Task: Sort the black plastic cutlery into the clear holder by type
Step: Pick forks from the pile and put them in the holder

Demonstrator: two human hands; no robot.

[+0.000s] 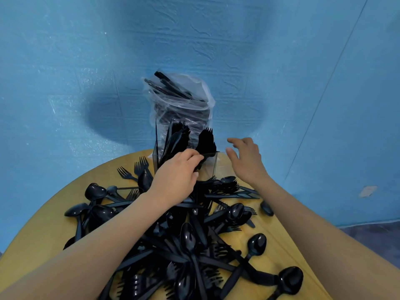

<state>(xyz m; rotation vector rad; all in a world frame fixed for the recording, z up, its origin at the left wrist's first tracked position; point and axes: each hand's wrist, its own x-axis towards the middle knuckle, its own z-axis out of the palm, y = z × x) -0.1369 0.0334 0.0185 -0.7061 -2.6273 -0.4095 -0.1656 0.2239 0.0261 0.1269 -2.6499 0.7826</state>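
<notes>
blue textured wall (281,72) fills everything behind the work, meeting a darker floor strip at the lower right. below it i see a round yellow table (43,230), its curved far edge running just behind the clear holder (213,163), so little room remains past the holder. a wide heap of black plastic cutlery (190,241), forks, spoons and knives tangled together, covers the middle and near part of the top; bare wood shows along the left rim and on the right side near a stray spoon (266,208). a clear plastic bag (184,98) holding more black pieces stands against the wall behind the holder. forks (206,140) already stand upright in the holder. my left hand (175,176) reaches over the heap, fingers curled, pinching black cutlery at the holder's near rim. my right hand (246,159) hangs open with fingers spread, just beside the holder's right edge.
</notes>
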